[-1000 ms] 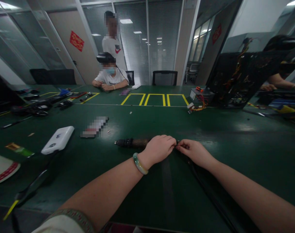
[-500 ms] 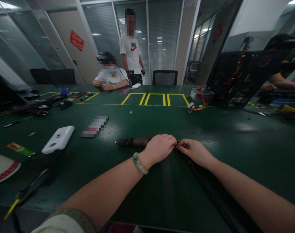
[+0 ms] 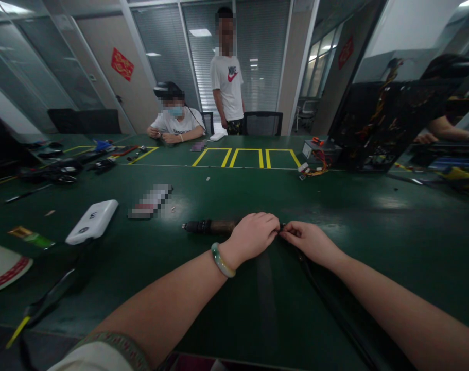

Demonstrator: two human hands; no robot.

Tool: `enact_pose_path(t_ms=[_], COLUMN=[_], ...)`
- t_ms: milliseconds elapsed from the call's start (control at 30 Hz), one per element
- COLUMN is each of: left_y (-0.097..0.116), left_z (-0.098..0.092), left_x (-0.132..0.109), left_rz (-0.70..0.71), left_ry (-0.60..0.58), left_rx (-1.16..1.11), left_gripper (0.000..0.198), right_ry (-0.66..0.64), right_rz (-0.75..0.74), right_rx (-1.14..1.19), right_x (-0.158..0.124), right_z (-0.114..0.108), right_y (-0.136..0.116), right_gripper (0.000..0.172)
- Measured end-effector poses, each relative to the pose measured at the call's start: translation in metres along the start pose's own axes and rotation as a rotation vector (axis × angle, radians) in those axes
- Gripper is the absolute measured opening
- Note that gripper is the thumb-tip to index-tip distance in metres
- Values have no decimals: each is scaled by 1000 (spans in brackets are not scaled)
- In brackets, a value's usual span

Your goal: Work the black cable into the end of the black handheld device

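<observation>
A dark electric screwdriver (image 3: 219, 226) lies level on the green table, its tip pointing left. My left hand (image 3: 255, 234) is wrapped over the rear part of its body and hides that end. Close beside it, my right hand (image 3: 309, 239) pinches at the tail end, where a black cable (image 3: 315, 281) runs toward the lower right. The fingertips of both hands nearly meet. What exactly the right fingers grip, cable end or plug, is mostly hidden.
To the left lie a white power bank (image 3: 93, 221) with a cord and a blurred phone-like object (image 3: 151, 201). A power supply (image 3: 321, 152) with loose wires and a black computer case (image 3: 377, 129) stand at the back right. One person (image 3: 176, 121) sits opposite; another (image 3: 227, 85) stands behind.
The standing person in the background has shifted to the right. My hands and the electric screwdriver stay almost exactly where they were.
</observation>
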State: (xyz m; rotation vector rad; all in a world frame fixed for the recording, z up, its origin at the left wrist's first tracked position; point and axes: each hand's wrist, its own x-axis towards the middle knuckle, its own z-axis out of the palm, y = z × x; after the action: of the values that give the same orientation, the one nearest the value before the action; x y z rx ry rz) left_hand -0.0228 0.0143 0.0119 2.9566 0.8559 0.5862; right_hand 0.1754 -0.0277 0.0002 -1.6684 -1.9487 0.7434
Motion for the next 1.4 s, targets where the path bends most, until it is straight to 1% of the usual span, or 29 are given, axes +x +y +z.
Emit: enact_pose_path(t_ms=[133, 300, 400, 467, 567, 700, 900, 967, 1067, 1200, 1267, 1400], left_y=[0, 2, 2, 1, 0, 0, 2, 1, 0, -1, 0, 2], left_z=[0, -1, -2, -2, -2, -2, -2, -2, -1, -1, -1, -2], left_x=[0, 0, 0, -1, 0, 0, -1, -1, 0, 0, 0, -1], left_rz=[19, -52, -64, -55, -5, 38, -60, -69, -18, 25, 9, -66], left_ry=[13, 52, 42, 28, 12, 10, 38, 38, 25, 15, 20, 40], left_rx=[-13, -40, -32, -21, -12, -7, -18, -11, -6, -3, -14, -30], left_gripper=[11, 17, 16, 13, 9, 10, 16, 14, 8, 11, 11, 14], right_ry=[2, 14, 5, 2, 3, 6, 5, -2, -6, 1, 2, 3], right_rz=[-7, -11, -9, -10, -17, -17, -10, -2, 2, -12, -12, 2], right_rx=[-9, -35, -30, -21, -19, -32, -33, -26, -21, -12, -11, -10], right_x=[0, 1, 2, 1, 1, 0, 1, 0, 0, 1, 1, 0], right_z=[0, 0, 0, -1, -1, -1, -1, -1, -1, 0, 0, -1], right_y=[0, 1, 0, 0, -1, 0, 0, -1, -1, 0, 0, -2], right_gripper=[23, 22, 21, 20, 20, 20, 21, 21, 21, 22, 22, 20])
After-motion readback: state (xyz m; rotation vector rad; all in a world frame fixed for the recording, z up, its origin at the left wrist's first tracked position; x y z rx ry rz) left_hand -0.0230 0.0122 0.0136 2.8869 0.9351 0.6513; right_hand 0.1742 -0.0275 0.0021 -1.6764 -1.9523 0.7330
